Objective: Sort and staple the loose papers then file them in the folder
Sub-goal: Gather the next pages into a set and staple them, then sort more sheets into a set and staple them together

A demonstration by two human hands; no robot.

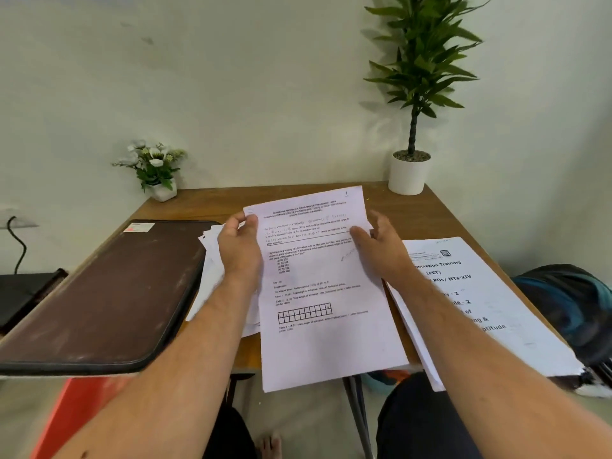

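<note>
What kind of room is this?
Probably a home study corner: a small brown wooden desk against a plain wall, printed exam papers, a dark brown zip folder and a green potted plant.

We saw wooden table set against pale wall. Small white flower pot stood at table's far left corner, tall green plant in white pot at far right corner. Black cable hung at left edge. Dark bag lay right of table.
</note>
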